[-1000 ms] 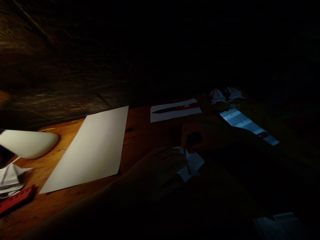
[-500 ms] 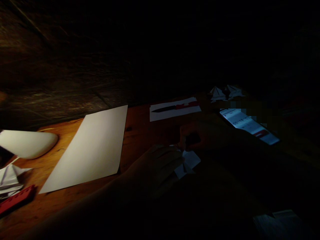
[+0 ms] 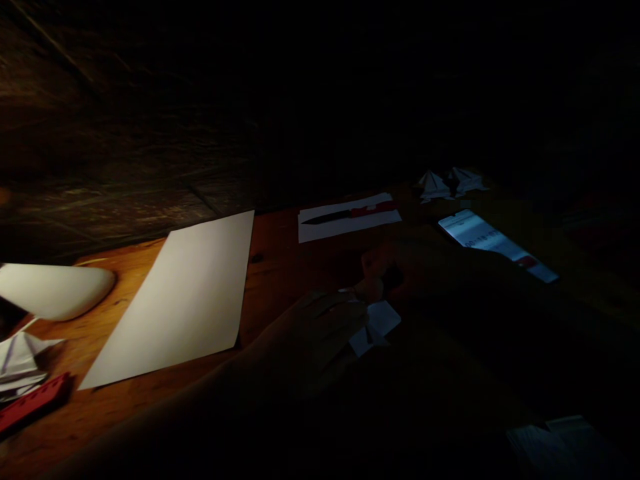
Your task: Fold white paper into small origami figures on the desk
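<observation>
In dim light on a wooden table, my left hand (image 3: 320,333) lies flat with its fingers stretched over a small folded white paper (image 3: 384,317). The paper's pointed flaps stick out to the right of those fingertips. My right hand (image 3: 400,267) is closed at the paper's far edge, fingers pinched beside my left fingertips. A sliver of white shows where the two hands meet. Shadow and the hands themselves hide much of the paper.
A large white sheet (image 3: 185,300) lies left, near a white lamp-like object (image 3: 65,290), folded paper (image 3: 20,357) and a red strip (image 3: 35,403). Behind are a knife (image 3: 330,217) on paper slips (image 3: 320,233), two folded paper figures (image 3: 433,185) and a lit phone (image 3: 480,233).
My right hand has shifted slightly at the paper's far edge, its fingers a little lower. My right forearm now covers more of the phone's near edge. The left hand stays nearly still.
</observation>
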{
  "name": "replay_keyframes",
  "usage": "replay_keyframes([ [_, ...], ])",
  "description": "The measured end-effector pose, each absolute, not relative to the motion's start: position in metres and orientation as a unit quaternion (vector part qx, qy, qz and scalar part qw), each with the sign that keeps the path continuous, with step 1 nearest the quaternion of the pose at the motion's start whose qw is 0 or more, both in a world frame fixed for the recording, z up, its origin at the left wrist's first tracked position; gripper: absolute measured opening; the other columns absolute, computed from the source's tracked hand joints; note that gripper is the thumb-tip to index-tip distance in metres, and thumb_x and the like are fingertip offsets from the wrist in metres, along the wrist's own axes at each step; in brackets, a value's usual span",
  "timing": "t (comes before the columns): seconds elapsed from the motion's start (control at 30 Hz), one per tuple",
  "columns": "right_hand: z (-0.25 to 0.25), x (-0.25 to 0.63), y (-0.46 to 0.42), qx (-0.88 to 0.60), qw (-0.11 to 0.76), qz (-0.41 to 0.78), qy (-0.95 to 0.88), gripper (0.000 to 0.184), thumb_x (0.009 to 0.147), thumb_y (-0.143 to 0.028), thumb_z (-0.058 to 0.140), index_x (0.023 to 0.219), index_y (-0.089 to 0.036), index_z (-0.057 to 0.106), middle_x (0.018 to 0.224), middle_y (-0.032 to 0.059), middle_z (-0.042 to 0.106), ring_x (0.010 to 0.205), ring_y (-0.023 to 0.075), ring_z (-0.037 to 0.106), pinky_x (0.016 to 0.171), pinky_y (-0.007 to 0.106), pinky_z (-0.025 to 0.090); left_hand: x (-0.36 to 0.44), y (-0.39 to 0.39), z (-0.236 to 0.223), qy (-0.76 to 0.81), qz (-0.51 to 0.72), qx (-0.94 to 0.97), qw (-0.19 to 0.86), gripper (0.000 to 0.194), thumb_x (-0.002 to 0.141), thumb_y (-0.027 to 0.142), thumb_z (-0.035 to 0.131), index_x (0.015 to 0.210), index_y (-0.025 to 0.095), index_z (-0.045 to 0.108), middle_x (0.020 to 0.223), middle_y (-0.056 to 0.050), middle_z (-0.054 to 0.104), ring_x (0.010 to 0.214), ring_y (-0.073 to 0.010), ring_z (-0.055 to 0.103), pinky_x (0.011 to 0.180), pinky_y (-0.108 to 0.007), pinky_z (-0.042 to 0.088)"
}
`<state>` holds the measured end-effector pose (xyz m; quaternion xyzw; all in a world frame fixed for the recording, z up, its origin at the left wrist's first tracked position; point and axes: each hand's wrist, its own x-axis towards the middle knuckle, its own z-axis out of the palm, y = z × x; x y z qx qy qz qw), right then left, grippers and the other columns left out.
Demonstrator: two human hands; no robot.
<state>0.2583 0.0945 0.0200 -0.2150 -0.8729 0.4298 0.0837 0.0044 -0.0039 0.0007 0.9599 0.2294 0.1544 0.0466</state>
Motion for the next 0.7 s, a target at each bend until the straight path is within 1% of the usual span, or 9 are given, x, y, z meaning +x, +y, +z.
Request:
replay_keyframes([
  [0.1,0.0226,0.2578,0.0914,-0.230,0.080,0.388,-0.889,0.006,0.078,-0.014,0.074,0.082,-0.019,0.076,0.091,-0.0008,0.068,0.071,0.0107,0.060,0.062,0.024,0.039,0.0041,-0.0043,-0.0008,0.232,0.151,0.960,0.041,0.039,0.102,0.024,0.052,0.140,0.013,0.050,0.135,-0.014,0.067,0.129,-0.0284,0.058,0.105,-0.044,0.051],
  [0.2,0.0259,0.2573,0.0891,-0.223,0.070,0.362,-0.902,0.013,0.077,-0.012,0.072,0.084,-0.021,0.078,0.091,-0.0017,0.069,0.072,0.0109,0.060,0.062,0.024,0.038,0.0041,-0.0047,0.0014,0.229,0.146,0.962,0.036,0.039,0.102,0.022,0.052,0.139,0.012,0.052,0.135,-0.014,0.067,0.128,-0.0282,0.059,0.106,-0.044,0.051],
  [0.3,0.0252,0.2586,0.0904,-0.212,0.064,0.357,-0.907,0.013,0.079,-0.012,0.070,0.083,-0.022,0.079,0.091,-0.0012,0.070,0.072,0.0113,0.061,0.062,0.025,0.038,0.0053,-0.0050,0.0055,0.231,0.139,0.963,0.033,0.037,0.101,0.021,0.053,0.136,0.012,0.055,0.135,-0.014,0.067,0.126,-0.0282,0.060,0.104,-0.043,0.052],
  [0.47,0.0201,0.2640,0.0949,-0.201,0.057,0.361,-0.909,0.017,0.079,-0.012,0.068,0.082,-0.024,0.080,0.093,-0.0016,0.073,0.075,0.0122,0.064,0.067,0.026,0.041,0.0054,-0.0051,0.0066,0.233,0.129,0.963,0.038,0.034,0.102,0.022,0.053,0.134,0.011,0.056,0.135,-0.014,0.066,0.125,-0.0284,0.059,0.105,-0.044,0.051],
  [0.6,0.0235,0.2659,0.0934,-0.216,0.050,0.371,-0.902,0.013,0.082,-0.019,0.068,0.085,-0.022,0.080,0.095,0.0007,0.074,0.078,0.0141,0.065,0.070,0.027,0.044,0.0035,-0.0041,0.0020,0.237,0.128,0.962,0.052,0.035,0.102,0.022,0.054,0.136,0.012,0.055,0.138,-0.013,0.065,0.129,-0.0286,0.058,0.106,-0.044,0.051],
  [0.7,0.0267,0.2651,0.0923,-0.230,0.054,0.405,-0.883,0.014,0.087,-0.025,0.068,0.092,-0.018,0.079,0.097,0.0038,0.075,0.083,0.0167,0.067,0.074,0.029,0.046,0.0031,-0.0035,0.0011,0.235,0.125,0.962,0.068,0.038,0.102,0.022,0.052,0.140,0.014,0.052,0.143,-0.013,0.062,0.136,-0.0284,0.054,0.109,-0.045,0.050],
])
